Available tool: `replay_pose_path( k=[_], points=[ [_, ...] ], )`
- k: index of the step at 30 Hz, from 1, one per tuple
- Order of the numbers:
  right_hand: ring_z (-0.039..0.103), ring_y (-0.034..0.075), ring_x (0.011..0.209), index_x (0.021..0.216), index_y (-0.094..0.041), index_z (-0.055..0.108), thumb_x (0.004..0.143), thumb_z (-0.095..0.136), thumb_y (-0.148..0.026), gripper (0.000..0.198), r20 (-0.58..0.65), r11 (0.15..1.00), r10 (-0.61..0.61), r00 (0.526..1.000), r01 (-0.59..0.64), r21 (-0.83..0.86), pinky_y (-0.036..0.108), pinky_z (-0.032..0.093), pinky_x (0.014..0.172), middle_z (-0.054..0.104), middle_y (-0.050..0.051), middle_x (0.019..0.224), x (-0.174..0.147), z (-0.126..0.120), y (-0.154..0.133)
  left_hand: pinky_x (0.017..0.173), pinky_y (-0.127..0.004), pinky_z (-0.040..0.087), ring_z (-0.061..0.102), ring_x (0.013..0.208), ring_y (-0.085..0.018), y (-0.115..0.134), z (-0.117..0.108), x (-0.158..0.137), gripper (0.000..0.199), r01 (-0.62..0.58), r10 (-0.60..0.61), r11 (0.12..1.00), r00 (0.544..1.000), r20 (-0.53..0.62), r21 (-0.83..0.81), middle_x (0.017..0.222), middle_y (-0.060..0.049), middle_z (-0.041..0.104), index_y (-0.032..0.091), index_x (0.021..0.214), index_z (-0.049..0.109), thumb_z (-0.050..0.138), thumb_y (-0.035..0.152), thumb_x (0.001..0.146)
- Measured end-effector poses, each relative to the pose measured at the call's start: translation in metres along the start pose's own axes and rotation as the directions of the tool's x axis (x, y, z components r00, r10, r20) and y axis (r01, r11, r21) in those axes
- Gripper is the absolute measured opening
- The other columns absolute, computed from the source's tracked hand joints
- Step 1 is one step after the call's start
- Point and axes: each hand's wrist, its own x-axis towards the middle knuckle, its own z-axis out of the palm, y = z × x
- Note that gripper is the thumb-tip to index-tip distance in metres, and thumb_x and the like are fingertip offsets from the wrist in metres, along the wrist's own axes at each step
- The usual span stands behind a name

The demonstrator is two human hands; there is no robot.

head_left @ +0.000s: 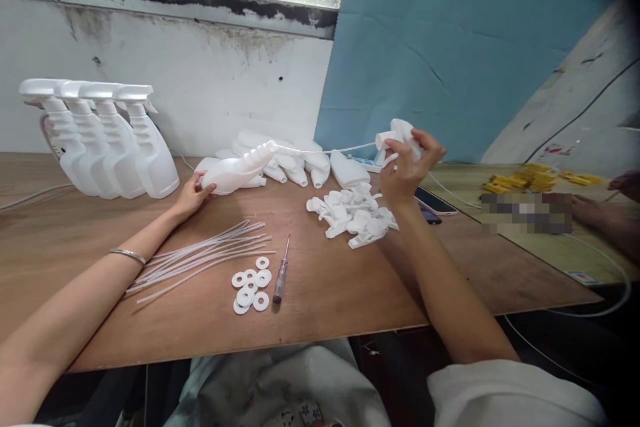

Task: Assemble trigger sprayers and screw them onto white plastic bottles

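Note:
My left hand (196, 195) grips the base of a white plastic bottle (235, 173), which lies tilted with its neck up and to the right. In my right hand (407, 160) is a white trigger spray head (404, 136), raised above the table. A thin white dip tube (325, 150) runs from the spray head to the bottle's mouth; whether its end is inside cannot be made out. Below my right hand is a heap of white spray heads (357, 213). Loose white tubes (210, 250) lie near my left forearm, beside white ring washers (261, 278) and a screwdriver (281, 277).
Several bottles with spray heads (115, 140) stand in a row at the left. More white bottles (295, 160) lie against the wall. Phones (435, 201) rest right of my right wrist. Further right are yellow pieces (525, 178) and another person's hand (595, 213).

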Motion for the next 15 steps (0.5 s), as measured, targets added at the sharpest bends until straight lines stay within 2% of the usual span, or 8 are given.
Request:
replay_pose_path(
  k=[6,11,13,15],
  points=[
    [0.042,0.026,0.105,0.093,-0.024,0.061,0.087,0.036,-0.022,0.026,-0.104,1.000,0.008,0.995,-0.011,-0.022,0.046,0.038,0.082,0.038,0.010,0.112,0.0075,-0.0075,-0.0037,0.061,-0.028,0.046,0.059,0.061,-0.016,0.0077,0.0014,-0.0034,0.064,0.022,-0.022,1.000,1.000,-0.001,0.021,0.079,-0.004,0.062,0.016,0.106,0.047,0.068,0.051,0.056],
    [0.037,0.031,0.110,0.097,-0.017,0.059,0.091,0.031,-0.026,0.030,-0.066,0.997,0.068,0.995,-0.065,0.042,0.052,0.031,0.085,0.036,0.016,0.114,0.0096,-0.0104,-0.0018,0.061,-0.027,0.046,0.059,0.065,-0.018,0.0080,0.0013,-0.0038,0.070,0.010,-0.012,0.999,0.999,0.030,0.047,0.075,-0.003,0.061,0.016,0.109,0.048,0.070,0.053,0.054],
    [0.038,0.031,0.109,0.096,-0.015,0.060,0.091,0.031,-0.026,0.031,-0.064,0.998,0.045,0.997,-0.042,0.057,0.051,0.031,0.086,0.038,0.019,0.114,0.0084,-0.0089,-0.0038,0.062,-0.027,0.046,0.059,0.065,-0.018,0.0080,0.0015,-0.0039,0.070,0.002,-0.003,0.999,0.999,0.035,0.046,0.075,-0.003,0.061,0.017,0.109,0.049,0.070,0.053,0.053],
    [0.040,0.029,0.106,0.095,-0.018,0.060,0.091,0.034,-0.024,0.027,-0.066,0.999,-0.029,0.997,0.031,0.043,0.047,0.034,0.085,0.042,0.017,0.112,0.0063,-0.0060,-0.0087,0.062,-0.027,0.046,0.059,0.064,-0.018,0.0081,0.0016,-0.0039,0.069,0.000,-0.002,0.999,0.999,0.039,0.046,0.076,-0.003,0.061,0.017,0.108,0.049,0.070,0.053,0.053]
  ],
)
